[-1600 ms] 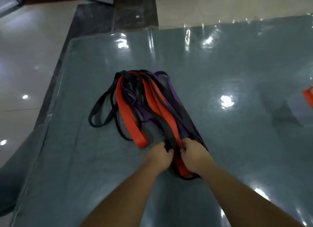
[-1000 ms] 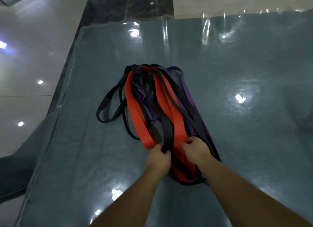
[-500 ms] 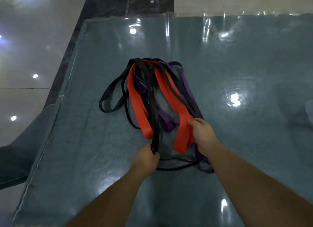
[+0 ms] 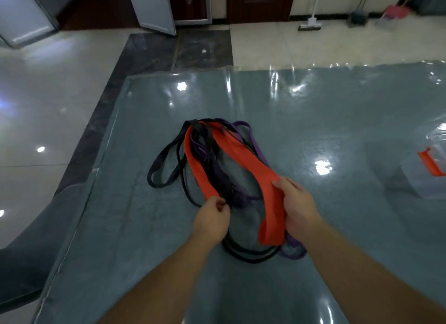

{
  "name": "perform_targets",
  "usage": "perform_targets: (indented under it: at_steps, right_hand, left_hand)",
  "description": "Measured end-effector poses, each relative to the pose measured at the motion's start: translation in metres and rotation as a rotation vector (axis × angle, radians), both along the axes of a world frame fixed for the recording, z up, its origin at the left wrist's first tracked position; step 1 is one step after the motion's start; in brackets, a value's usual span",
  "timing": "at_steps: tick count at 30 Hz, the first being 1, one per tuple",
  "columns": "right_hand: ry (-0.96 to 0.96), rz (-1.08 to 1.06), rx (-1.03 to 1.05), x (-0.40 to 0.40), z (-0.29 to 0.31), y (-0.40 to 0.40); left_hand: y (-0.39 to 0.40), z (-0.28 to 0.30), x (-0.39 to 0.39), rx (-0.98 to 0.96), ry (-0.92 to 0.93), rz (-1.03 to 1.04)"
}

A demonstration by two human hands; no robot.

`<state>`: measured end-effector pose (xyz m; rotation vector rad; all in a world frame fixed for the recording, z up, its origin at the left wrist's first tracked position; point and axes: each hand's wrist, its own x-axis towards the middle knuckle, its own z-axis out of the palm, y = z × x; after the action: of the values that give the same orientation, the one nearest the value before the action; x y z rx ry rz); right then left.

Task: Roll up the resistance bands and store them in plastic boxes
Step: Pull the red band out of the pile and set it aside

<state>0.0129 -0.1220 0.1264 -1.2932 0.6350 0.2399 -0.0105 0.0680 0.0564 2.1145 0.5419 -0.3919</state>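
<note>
A tangle of resistance bands lies on the grey-blue table [image 4: 144,239]: wide orange bands [image 4: 248,159], black bands [image 4: 164,164] and purple bands [image 4: 251,137]. My right hand [image 4: 298,207] grips the near end of one wide orange band and holds it lifted off the pile. My left hand [image 4: 212,221] pinches thin black bands at the near end of the other orange band. A clear plastic box [image 4: 424,176] with an orange latch [image 4: 430,163] stands at the right edge.
The table has a glossy clear cover; its left edge runs diagonally above a shiny tiled floor [image 4: 48,106]. A mop [image 4: 311,24] and brooms lean at the far wall. Open doors [image 4: 154,7] stand at the back.
My right hand has pulled one orange band out of the pile toward me and to the right. My left hand stayed on the black bands. The view has tilted up, and the box has come into sight.
</note>
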Motion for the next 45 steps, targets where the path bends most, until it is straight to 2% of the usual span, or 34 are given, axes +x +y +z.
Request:
perform_targets:
  at_steps: [2,6,9,12,16,20,23,28,32,35,41,45]
  right_hand:
    - [-0.044,0.020,0.059,-0.011,0.015,0.000]
    - [-0.105,0.126,0.108,-0.029,0.041,-0.005]
    - [-0.128,0.330,0.168,-0.044,0.047,-0.015]
    - [-0.081,0.504,0.081,-0.054,0.041,-0.028]
    - [0.021,0.585,-0.209,-0.053,0.029,-0.040]
    - [0.113,0.514,-0.154,-0.021,0.041,-0.043]
    - [0.050,0.499,-0.152,0.018,0.064,-0.037]
    - [0.082,0.606,0.081,0.073,0.111,-0.020]
    - [0.057,0.719,-0.003,0.084,0.136,-0.008]
    - [-0.020,0.658,-0.058,0.088,0.151,-0.008]
    - [-0.281,0.593,-0.085,0.095,0.196,-0.019]
    - [-0.439,0.567,-0.049,0.093,0.230,-0.021]
  left_hand:
    - [-0.007,0.013,0.015,-0.211,0.047,0.059]
    - [-0.023,0.042,0.042,-0.794,0.145,0.341]
    - [-0.027,0.058,0.052,-0.938,0.166,0.374]
    - [-0.032,0.073,0.054,-0.903,0.113,0.406]
    - [-0.034,0.100,0.058,-0.850,0.016,0.351]
    - [-0.035,0.136,0.055,-0.758,-0.092,0.230]
    - [-0.038,0.157,0.048,-0.701,-0.177,0.123]
    - [-0.041,0.188,0.033,-0.623,-0.200,-0.120]
    - [-0.037,0.196,0.027,-0.591,-0.202,-0.221]
    - [-0.028,0.185,0.026,-0.439,-0.141,-0.302]
    - [-0.010,0.171,0.036,-0.051,-0.178,-0.030]
    - [-0.015,0.184,0.051,0.011,-0.278,0.035]
